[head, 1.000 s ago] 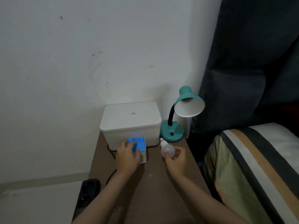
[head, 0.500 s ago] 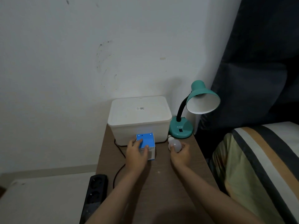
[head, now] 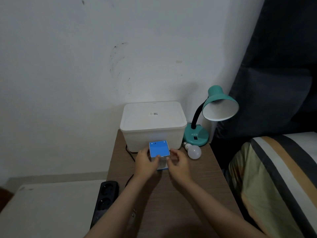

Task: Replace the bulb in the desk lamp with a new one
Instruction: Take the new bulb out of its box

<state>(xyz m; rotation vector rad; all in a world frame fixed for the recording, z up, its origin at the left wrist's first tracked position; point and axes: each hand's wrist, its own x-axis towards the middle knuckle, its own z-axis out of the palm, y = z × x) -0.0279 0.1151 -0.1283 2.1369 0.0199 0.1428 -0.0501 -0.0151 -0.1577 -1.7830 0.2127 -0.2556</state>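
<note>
Bulb (head: 193, 151) lies loose just in front of lamp base (head: 196, 136), likely set aside. Both hands, left hand (head: 146, 163) and right hand (head: 178, 163), clasp blue box (head: 159, 150), probably to open it.

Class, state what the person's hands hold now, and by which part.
Both hands, left hand and right hand, grip the blue box by its sides; the bulb lies free.

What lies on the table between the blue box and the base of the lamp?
In the head view, a loose white bulb lies on its side there, right of the blue box and just before the lamp base.
</note>
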